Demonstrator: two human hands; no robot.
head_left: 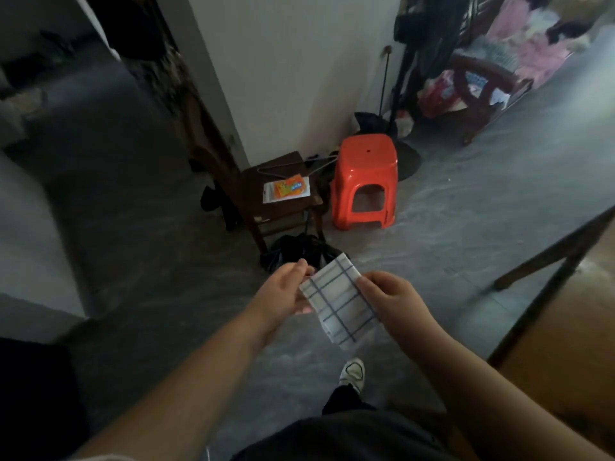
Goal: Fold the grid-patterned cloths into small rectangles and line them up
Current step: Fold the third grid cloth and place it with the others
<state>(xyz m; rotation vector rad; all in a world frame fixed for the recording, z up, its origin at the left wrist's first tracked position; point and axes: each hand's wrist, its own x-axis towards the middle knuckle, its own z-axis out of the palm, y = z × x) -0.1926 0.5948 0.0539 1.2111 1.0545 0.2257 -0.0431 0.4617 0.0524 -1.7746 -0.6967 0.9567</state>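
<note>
A white cloth with a dark grid pattern (pixel 339 301), folded into a small rectangle, is held in the air in front of me above the grey floor. My left hand (pixel 286 291) pinches its left edge between thumb and fingers. My right hand (pixel 389 294) grips its right edge, fingers curled round behind the cloth. The cloth tilts, its far corner pointing up and away. No other grid-patterned cloth is in view.
A red plastic stool (pixel 364 181) stands ahead beside a dark wooden chair (pixel 279 201) bearing an orange packet (pixel 288 191). A black bag (pixel 296 251) lies under the chair. A wooden table (pixel 572 311) is at my right. My shoe (pixel 352 374) shows below.
</note>
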